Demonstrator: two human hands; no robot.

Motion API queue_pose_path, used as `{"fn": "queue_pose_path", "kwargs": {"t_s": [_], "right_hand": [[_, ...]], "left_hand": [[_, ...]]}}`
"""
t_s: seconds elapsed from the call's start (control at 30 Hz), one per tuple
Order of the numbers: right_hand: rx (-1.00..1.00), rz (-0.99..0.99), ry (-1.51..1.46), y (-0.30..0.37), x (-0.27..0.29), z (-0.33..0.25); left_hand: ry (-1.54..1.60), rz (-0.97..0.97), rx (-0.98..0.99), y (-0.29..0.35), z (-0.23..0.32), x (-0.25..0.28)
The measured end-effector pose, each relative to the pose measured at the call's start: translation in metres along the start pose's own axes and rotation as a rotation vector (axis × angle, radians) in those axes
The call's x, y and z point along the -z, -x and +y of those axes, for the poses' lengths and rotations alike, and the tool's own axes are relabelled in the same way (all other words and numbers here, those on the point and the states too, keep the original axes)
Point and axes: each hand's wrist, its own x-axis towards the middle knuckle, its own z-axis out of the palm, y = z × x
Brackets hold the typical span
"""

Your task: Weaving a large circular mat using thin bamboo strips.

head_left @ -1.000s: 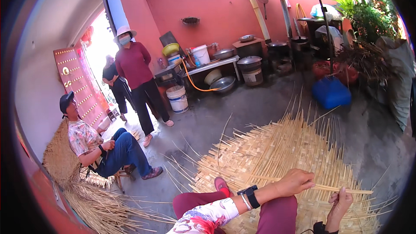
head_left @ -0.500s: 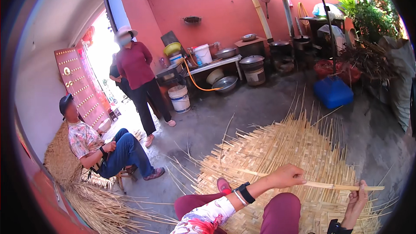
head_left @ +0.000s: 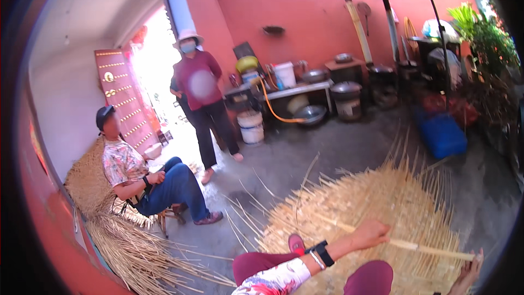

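Observation:
Over a large woven bamboo mat [head_left: 349, 194], with loose strip ends sticking out all round, I hold a long pale bamboo strip [head_left: 423, 247]. My left hand [head_left: 371, 234] is closed in a fist around it, and a length of the strip runs on to the left beyond the fist. Near the strip's right end is my right hand [head_left: 468, 274], its fingers pinched on it and partly cut off by the lower edge. Motion blurs the hands and the weave. The mat lies in front of my knees and partly under my foot.
A seated person [head_left: 128, 166] is at the left beside a bundle of split strips [head_left: 128, 246]. Another person [head_left: 202, 93] stands by the bright doorway. Basins, buckets and a low bench [head_left: 297, 90] line the red wall. A blue umbrella base [head_left: 443, 135] stands beyond the mat.
The view has turned left, so everything sits further right and lower. The strip now slopes down more toward my right hand. Both hands keep hold of it.

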Motion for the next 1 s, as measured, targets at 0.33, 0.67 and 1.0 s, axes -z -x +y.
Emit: {"fn": "queue_pose_path", "kwargs": {"t_s": [0.33, 0.67, 1.0], "right_hand": [[0.063, -0.048, -0.015, 0.037, -0.053, 0.005], [-0.606, -0.549, -0.011, 0.088, -0.109, 0.124], [-0.368, -0.249, 0.288, 0.008, -0.039, 0.113]], "left_hand": [[0.243, 0.130, 0.105, 0.026, -0.022, -0.015], [0.486, -0.021, 0.000, -0.022, 0.003, -0.078], [0.336, -0.269, 0.162, -0.030, -0.050, -0.088]]}}
